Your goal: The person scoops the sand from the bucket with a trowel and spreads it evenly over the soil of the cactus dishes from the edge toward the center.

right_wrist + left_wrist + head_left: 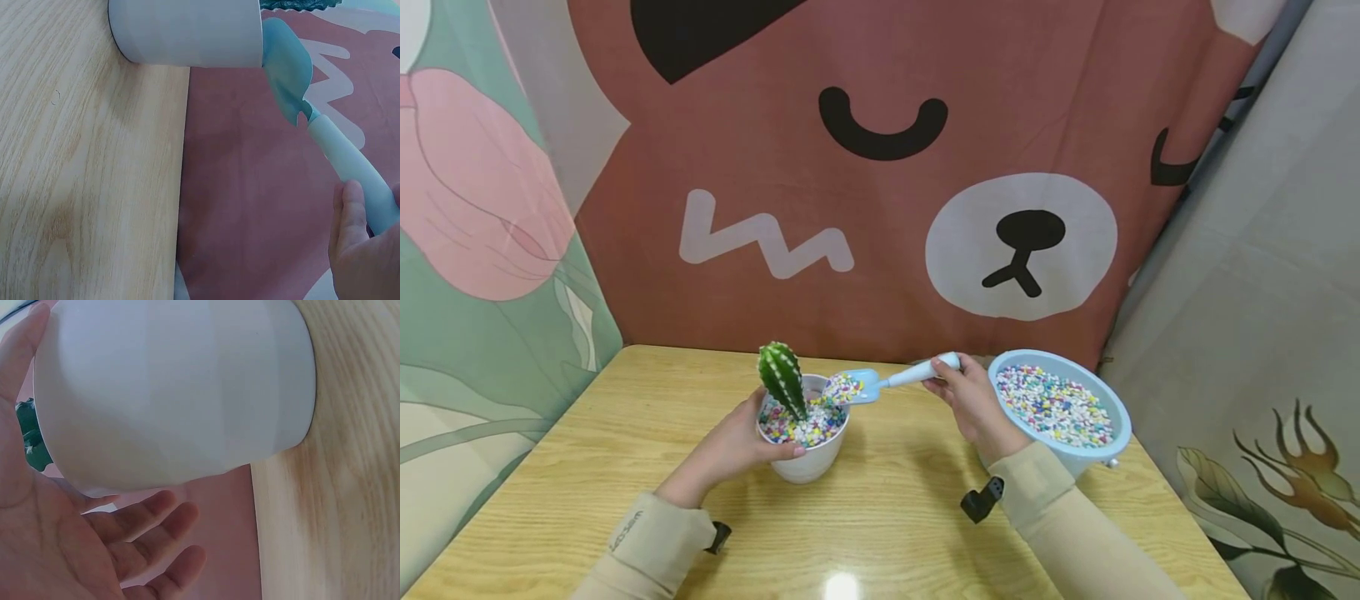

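Note:
A white plant pot (808, 461) stands on the table with a green cactus (783, 381) upright in multicoloured pebbles (805, 431). My left hand (737, 442) holds this pot at its rim, thumb on the near side; in the left wrist view, several fingers hang free beside its wall. With my right hand (973, 404) I grip the pale handle of a light blue hand trowel (917, 373). Its blade, tilted at the right rim of the pot, carries more pebbles (842, 387). In the right wrist view, the back of the trowel (290, 69) faces me beside the pot (187, 31).
A light blue bucket (1120, 408), filled with multicoloured pebbles (1052, 404), stands on the right of the wooden table (865, 533), close to my right wrist. Behind the table's far edge hangs a printed curtain (880, 300); a grey one (1217, 350) hangs on the right.

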`<state>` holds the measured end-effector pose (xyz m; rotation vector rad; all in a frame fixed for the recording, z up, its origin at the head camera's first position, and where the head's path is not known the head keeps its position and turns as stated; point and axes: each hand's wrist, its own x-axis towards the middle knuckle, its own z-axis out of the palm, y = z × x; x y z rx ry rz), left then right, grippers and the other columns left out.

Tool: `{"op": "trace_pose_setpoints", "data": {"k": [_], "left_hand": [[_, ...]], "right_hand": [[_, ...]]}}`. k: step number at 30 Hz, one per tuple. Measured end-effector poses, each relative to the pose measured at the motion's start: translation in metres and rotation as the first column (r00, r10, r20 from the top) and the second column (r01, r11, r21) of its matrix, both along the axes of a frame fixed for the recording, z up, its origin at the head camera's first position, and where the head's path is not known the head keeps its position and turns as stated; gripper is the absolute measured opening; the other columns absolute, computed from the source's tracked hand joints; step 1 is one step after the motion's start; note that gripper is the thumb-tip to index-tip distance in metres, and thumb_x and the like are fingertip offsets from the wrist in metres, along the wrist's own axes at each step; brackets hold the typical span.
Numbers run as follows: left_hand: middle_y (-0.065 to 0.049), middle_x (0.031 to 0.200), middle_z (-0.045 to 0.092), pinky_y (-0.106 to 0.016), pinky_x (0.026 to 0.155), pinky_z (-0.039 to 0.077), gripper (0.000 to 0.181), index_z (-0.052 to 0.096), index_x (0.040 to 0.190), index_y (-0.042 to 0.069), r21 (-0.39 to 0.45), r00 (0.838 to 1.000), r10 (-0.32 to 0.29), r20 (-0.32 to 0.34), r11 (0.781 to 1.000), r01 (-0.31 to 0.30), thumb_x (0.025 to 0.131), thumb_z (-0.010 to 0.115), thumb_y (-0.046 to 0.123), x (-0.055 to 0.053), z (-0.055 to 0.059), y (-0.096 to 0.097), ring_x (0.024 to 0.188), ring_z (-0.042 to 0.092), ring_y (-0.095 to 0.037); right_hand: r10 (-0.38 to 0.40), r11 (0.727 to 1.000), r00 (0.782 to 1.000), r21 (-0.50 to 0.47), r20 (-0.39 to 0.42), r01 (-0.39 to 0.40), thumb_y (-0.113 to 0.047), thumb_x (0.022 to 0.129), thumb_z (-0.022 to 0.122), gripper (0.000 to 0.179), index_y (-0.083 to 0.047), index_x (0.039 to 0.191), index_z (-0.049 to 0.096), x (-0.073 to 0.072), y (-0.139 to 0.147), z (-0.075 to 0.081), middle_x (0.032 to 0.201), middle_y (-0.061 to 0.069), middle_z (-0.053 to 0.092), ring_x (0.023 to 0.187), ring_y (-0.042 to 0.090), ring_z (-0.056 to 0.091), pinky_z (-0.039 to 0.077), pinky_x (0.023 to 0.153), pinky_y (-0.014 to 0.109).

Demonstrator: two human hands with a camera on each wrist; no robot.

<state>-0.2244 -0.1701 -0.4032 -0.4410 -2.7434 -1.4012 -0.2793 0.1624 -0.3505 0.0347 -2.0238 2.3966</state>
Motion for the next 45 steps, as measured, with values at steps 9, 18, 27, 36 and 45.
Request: {"op": "trace_pose_setpoints", "data": {"k": [9,18,27,36,45], "left_hand": [[-0.027,0.156,0.041,-0.065,0.110,0.036,0.114,0.026,0.159,0.000,0.000,1.000,0.000,0.006,1.000,0.000,0.077,0.091,0.045,-0.002,0.000,-0.002,0.140,0.042,-0.046],[-0.028,0.154,0.044,-0.064,0.111,0.035,0.111,0.030,0.158,-0.001,0.024,1.000,-0.024,-0.011,0.999,0.025,0.077,0.092,0.041,-0.005,-0.001,-0.004,0.139,0.044,-0.046],[-0.028,0.155,0.042,-0.064,0.112,0.034,0.114,0.028,0.159,-0.001,0.017,1.000,-0.017,0.012,1.000,0.016,0.076,0.092,0.042,-0.006,-0.002,-0.004,0.140,0.042,-0.046],[-0.028,0.154,0.042,-0.064,0.111,0.035,0.113,0.028,0.158,-0.002,0.014,0.999,-0.024,0.024,1.000,0.024,0.076,0.092,0.042,-0.007,0.000,-0.006,0.140,0.042,-0.047],[-0.030,0.155,0.041,-0.064,0.112,0.034,0.112,0.026,0.158,-0.003,0.044,0.997,-0.046,0.055,0.998,0.043,0.077,0.093,0.035,-0.005,0.003,-0.006,0.141,0.041,-0.047]], "right_hand": [[0.012,1.000,0.999,0.018,-0.037,-0.011,-0.005,0.107,0.054,0.011,0.003,0.114,0.051,0.000,0.002,0.009,0.104,0.007,0.057,0.088,0.012,0.066,0.057,0.088,0.026],[0.039,0.999,0.996,0.012,-0.085,-0.038,-0.006,0.106,0.056,0.011,0.002,0.110,0.053,0.002,0.004,0.009,0.105,0.009,0.057,0.089,0.013,0.066,0.057,0.087,0.026],[0.037,0.998,0.993,0.047,-0.112,-0.032,-0.005,0.106,0.055,0.010,0.003,0.112,0.053,0.004,0.002,0.010,0.104,0.007,0.059,0.090,0.012,0.066,0.057,0.088,0.027],[0.028,0.998,0.996,0.055,-0.082,-0.024,-0.003,0.107,0.053,0.011,0.004,0.115,0.052,0.002,0.000,0.015,0.103,0.006,0.059,0.090,0.012,0.066,0.057,0.088,0.028],[0.025,0.996,0.997,0.084,-0.079,-0.018,-0.004,0.107,0.054,0.014,0.005,0.117,0.051,0.002,0.000,0.017,0.104,0.006,0.059,0.090,0.012,0.066,0.056,0.089,0.028]]}}
